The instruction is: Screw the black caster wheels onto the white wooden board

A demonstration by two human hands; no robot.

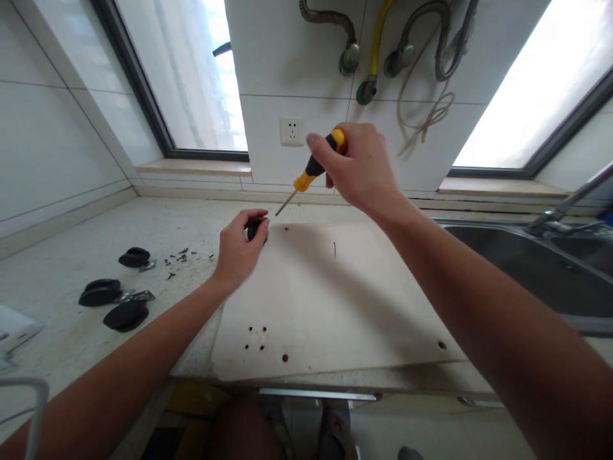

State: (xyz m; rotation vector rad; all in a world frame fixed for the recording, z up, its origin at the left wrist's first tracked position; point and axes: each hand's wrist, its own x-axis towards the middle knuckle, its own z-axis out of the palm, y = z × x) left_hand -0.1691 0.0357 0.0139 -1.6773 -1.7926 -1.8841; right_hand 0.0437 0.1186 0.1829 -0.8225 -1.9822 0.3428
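My right hand [361,160] grips a yellow and black screwdriver [315,167], its metal shaft slanting down to the left. The tip is in the air just right of my left hand [242,246]. Closed around a black caster wheel [253,229], my left hand rests at the far left corner of a white board [335,306]. The board lies flat on the counter; a group of small holes marks its near left corner. Left of my left hand lie several loose dark screws [182,257] and three black casters [125,315] with metal brackets.
A steel sink [507,268] with a faucet [550,220] is on the right. At the left edge stand a white device [16,329] and a pale curved tube [38,402]. Hoses [376,38] and a wall socket [292,131] are on the tiled wall behind.
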